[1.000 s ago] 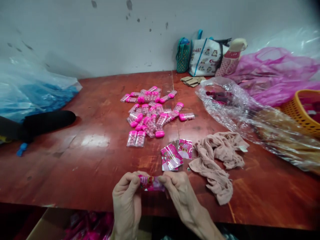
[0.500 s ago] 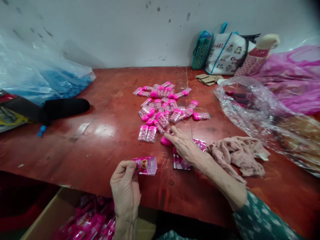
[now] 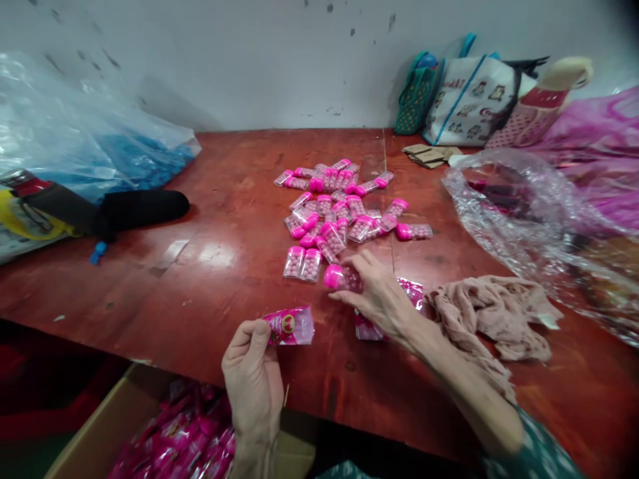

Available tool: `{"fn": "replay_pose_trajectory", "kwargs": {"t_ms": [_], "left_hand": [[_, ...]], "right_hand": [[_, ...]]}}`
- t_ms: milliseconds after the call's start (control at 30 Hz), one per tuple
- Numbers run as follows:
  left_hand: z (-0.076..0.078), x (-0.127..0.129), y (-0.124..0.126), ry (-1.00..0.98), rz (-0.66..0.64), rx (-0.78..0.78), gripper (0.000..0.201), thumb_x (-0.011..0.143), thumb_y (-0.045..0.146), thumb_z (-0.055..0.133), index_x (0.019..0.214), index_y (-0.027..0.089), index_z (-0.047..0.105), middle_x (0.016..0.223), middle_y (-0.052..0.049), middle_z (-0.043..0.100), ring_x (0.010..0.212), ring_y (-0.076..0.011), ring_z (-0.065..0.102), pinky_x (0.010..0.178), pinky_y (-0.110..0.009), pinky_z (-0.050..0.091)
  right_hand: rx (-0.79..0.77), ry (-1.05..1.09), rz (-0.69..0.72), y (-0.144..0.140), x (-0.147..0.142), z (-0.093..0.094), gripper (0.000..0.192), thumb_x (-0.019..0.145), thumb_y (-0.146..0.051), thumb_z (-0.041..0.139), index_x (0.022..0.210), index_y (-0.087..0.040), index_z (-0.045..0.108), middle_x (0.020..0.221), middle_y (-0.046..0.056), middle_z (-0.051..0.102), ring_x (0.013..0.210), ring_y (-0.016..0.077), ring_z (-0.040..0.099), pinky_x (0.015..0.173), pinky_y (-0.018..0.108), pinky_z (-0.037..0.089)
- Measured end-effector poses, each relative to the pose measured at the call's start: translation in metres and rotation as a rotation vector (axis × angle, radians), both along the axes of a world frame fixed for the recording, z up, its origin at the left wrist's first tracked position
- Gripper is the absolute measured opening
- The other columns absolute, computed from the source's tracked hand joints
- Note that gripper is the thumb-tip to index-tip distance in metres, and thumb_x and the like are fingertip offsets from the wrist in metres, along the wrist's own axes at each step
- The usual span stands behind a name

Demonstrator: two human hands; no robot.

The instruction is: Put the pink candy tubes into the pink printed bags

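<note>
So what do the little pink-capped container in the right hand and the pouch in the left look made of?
Container: seemingly clear hard plastic, glossy pink cap; pink pellets show through. Pouch: thin glossy printed film, probably plastic, crinkled and reflective.

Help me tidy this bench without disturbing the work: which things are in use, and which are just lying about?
In use: pink pouch in left hand; pink-capped vial in right hand; vial pile; empty pouches; box of filled pouches.

Lying about: beige cloth; tote bags; clear plastic sheet; blue-filled bag.
</note>
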State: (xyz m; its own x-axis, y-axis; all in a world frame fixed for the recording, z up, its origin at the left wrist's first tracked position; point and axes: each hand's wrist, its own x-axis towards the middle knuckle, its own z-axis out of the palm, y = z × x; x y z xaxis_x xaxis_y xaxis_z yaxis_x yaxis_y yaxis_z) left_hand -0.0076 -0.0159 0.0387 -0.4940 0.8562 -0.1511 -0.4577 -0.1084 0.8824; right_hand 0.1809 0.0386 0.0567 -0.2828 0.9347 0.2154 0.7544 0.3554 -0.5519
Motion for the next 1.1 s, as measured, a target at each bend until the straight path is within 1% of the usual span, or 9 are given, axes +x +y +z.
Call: {"fn": "replay_pose_trajectory", "kwargs": {"t_ms": [67, 167, 300, 600, 767, 900, 1000, 1067, 1100], "left_hand": [[-0.001, 0.002, 0.000, 0.011, 0.010, 0.010, 0.023, 0.057, 0.027, 0.080, 0.058, 0.015, 0.061, 0.056, 0.004, 0.061, 0.054, -0.0076, 0.053, 0.057, -0.018, 0.046], [-0.002, 0.007, -0.003, 0.037, 0.020, 0.020, 0.022, 0.061, 0.028, 0.077, 0.059, 0.015, 0.060, 0.056, 0.004, 0.060, 0.054, -0.0083, 0.052, 0.057, -0.019, 0.045], [-0.003, 0.011, -0.007, 0.114, 0.028, 0.045, 0.021, 0.065, 0.028, 0.075, 0.059, 0.015, 0.060, 0.058, 0.003, 0.059, 0.057, -0.0100, 0.053, 0.060, -0.022, 0.045], [-0.002, 0.015, -0.009, 0.140, -0.077, 0.024, 0.019, 0.061, 0.025, 0.078, 0.058, 0.015, 0.062, 0.059, 0.003, 0.058, 0.057, -0.0077, 0.050, 0.057, -0.017, 0.042], [-0.003, 0.013, -0.011, 0.173, -0.169, 0.012, 0.018, 0.061, 0.024, 0.077, 0.058, 0.014, 0.063, 0.059, 0.002, 0.059, 0.057, -0.0073, 0.052, 0.056, -0.016, 0.043], [-0.002, 0.017, -0.011, 0.181, -0.166, 0.026, 0.012, 0.060, 0.019, 0.078, 0.065, 0.016, 0.067, 0.060, 0.003, 0.062, 0.055, -0.0075, 0.055, 0.055, -0.016, 0.045], [-0.001, 0.024, -0.011, 0.206, -0.074, 0.067, 0.031, 0.059, 0.012, 0.077, 0.088, 0.020, 0.068, 0.087, -0.001, 0.069, 0.080, -0.0127, 0.062, 0.070, -0.019, 0.049], [0.000, 0.028, -0.014, 0.181, -0.028, 0.067, 0.044, 0.059, 0.011, 0.076, 0.101, 0.022, 0.065, 0.110, -0.004, 0.064, 0.100, -0.0160, 0.058, 0.081, -0.021, 0.047], [0.001, 0.029, -0.016, 0.140, -0.052, 0.041, 0.046, 0.060, 0.014, 0.077, 0.103, 0.022, 0.064, 0.112, -0.005, 0.064, 0.102, -0.0168, 0.058, 0.082, -0.023, 0.047]], "right_hand": [[-0.006, 0.078, -0.020, -0.020, -0.004, 0.008, 0.041, 0.074, -0.036, 0.070, 0.103, -0.014, 0.052, 0.092, 0.004, 0.051, 0.079, 0.0178, 0.054, 0.068, 0.029, 0.045], [-0.060, 0.302, -0.072, -0.048, -0.015, 0.018, 0.035, 0.070, -0.027, 0.075, 0.096, -0.015, 0.056, 0.090, 0.003, 0.051, 0.077, 0.0158, 0.054, 0.067, 0.026, 0.044], [-0.058, 0.442, -0.134, -0.071, -0.026, 0.018, 0.033, 0.069, -0.018, 0.076, 0.095, -0.016, 0.057, 0.091, 0.002, 0.051, 0.081, 0.0161, 0.054, 0.070, 0.025, 0.044], [-0.288, 0.423, 0.052, -0.087, -0.010, 0.006, 0.035, 0.069, -0.021, 0.077, 0.099, -0.023, 0.061, 0.090, -0.002, 0.063, 0.082, 0.0155, 0.059, 0.069, 0.024, 0.044], [-0.241, 0.403, 0.003, -0.094, -0.008, -0.002, 0.055, 0.070, -0.023, 0.076, 0.120, -0.023, 0.052, 0.112, 0.002, 0.061, 0.101, 0.0187, 0.057, 0.085, 0.028, 0.043], [-0.214, 0.477, 0.025, -0.094, -0.012, -0.006, 0.041, 0.074, -0.019, 0.072, 0.111, -0.024, 0.056, 0.097, 0.001, 0.060, 0.086, 0.0159, 0.059, 0.074, 0.025, 0.047], [-0.164, 0.547, -0.025, -0.095, -0.016, -0.008, 0.040, 0.073, -0.017, 0.072, 0.109, -0.022, 0.057, 0.093, 0.001, 0.060, 0.084, 0.0160, 0.058, 0.071, 0.025, 0.047], [-0.138, 0.568, -0.056, -0.096, -0.019, -0.009, 0.039, 0.073, -0.015, 0.072, 0.108, -0.022, 0.057, 0.095, 0.002, 0.060, 0.086, 0.0168, 0.058, 0.073, 0.025, 0.048], [-0.128, 0.575, -0.068, -0.097, -0.020, -0.010, 0.039, 0.073, -0.014, 0.072, 0.108, -0.022, 0.057, 0.096, 0.002, 0.061, 0.088, 0.0171, 0.058, 0.074, 0.026, 0.048]]}}
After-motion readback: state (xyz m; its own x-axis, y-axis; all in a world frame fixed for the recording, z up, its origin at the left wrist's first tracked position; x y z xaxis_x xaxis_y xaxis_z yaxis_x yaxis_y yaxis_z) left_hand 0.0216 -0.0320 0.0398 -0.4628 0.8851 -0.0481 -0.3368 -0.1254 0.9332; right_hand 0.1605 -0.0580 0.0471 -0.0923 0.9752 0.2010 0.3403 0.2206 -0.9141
